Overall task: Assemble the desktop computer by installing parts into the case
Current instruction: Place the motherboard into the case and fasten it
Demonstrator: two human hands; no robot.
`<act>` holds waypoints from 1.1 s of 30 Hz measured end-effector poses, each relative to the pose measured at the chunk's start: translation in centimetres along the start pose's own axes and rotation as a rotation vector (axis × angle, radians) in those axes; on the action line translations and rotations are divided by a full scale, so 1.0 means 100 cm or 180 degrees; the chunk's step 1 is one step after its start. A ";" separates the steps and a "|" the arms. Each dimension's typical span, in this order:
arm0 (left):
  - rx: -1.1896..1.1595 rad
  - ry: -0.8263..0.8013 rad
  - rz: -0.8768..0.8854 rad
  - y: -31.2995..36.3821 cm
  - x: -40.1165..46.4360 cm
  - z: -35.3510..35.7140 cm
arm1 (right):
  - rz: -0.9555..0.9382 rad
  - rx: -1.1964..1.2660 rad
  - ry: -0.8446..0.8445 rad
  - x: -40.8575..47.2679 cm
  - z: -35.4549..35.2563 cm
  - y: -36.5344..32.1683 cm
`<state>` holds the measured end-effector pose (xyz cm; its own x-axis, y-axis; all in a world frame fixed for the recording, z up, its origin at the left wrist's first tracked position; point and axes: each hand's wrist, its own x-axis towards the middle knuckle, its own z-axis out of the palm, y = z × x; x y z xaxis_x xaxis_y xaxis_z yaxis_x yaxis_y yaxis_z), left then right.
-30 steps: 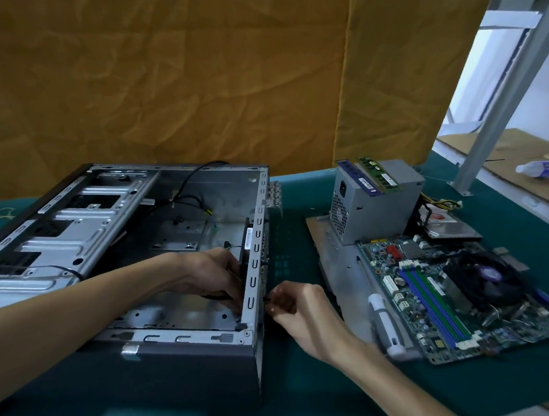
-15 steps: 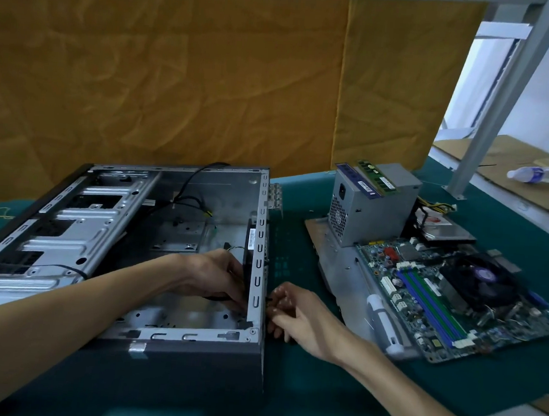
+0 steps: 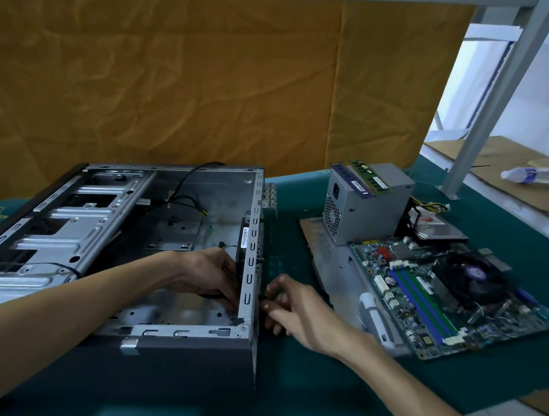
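Observation:
An open grey computer case lies on its side on the green table. Inside it, my left hand holds a black case fan against the rear wall. My right hand is outside that wall, and its fingers pinch a small dark fastener at a hole in the panel. To the right lie the motherboard with its black CPU cooler, a grey power supply and memory sticks on top of it.
A white-handled screwdriver lies on a metal plate beside the motherboard. A drive sits behind the board. A metal post stands at the back right, with a plastic bottle on cardboard beyond it. An orange cloth hangs behind.
My right hand has shifted slightly closer to the case's rear wall. My left hand stays on the fan inside the case.

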<state>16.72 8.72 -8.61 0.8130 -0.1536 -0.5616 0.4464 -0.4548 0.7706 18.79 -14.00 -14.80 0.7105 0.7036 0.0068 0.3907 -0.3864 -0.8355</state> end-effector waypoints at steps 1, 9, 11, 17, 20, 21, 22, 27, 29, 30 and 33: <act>-0.0022 0.0002 0.0002 -0.001 0.001 0.000 | 0.0010 -0.0074 0.0276 -0.002 -0.006 0.002; 0.0097 0.0017 -0.0069 0.003 -0.001 0.002 | 0.1660 -0.3051 0.1237 -0.040 -0.067 0.024; 0.0115 0.0097 -0.0095 0.003 -0.002 0.002 | 0.1877 -0.3054 0.0955 -0.045 -0.067 0.027; 0.0252 0.0170 -0.0120 0.004 -0.003 0.004 | 0.1633 -0.3195 0.0836 -0.050 -0.064 0.022; 0.0247 0.0170 -0.0123 0.004 -0.002 0.002 | 0.0986 -0.2053 0.1233 -0.051 -0.066 0.022; 0.0235 0.0168 -0.0121 0.004 -0.001 0.001 | 0.0806 -0.1271 0.1129 -0.050 -0.067 0.020; 0.0245 0.0152 -0.0117 0.004 -0.001 0.001 | 0.0695 -0.0449 0.0941 -0.048 -0.068 0.020; 0.0538 0.0226 0.0044 -0.001 0.002 -0.002 | 0.0731 0.0911 0.0117 -0.049 -0.067 0.031; 0.0626 0.0250 0.0117 -0.004 0.003 -0.003 | 0.0589 0.0723 -0.0117 -0.053 -0.069 0.035; 0.0609 0.0236 0.0134 -0.005 0.003 -0.003 | 0.0527 0.0611 -0.0211 -0.054 -0.070 0.035; 0.0546 0.0216 0.0152 -0.006 0.003 -0.003 | 0.0518 0.0496 -0.0472 -0.053 -0.074 0.034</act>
<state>16.78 9.24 -9.14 0.8577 -0.1218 -0.4995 0.3411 -0.5921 0.7301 20.63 -23.43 -13.60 0.6586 0.7239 -0.2056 0.1752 -0.4132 -0.8936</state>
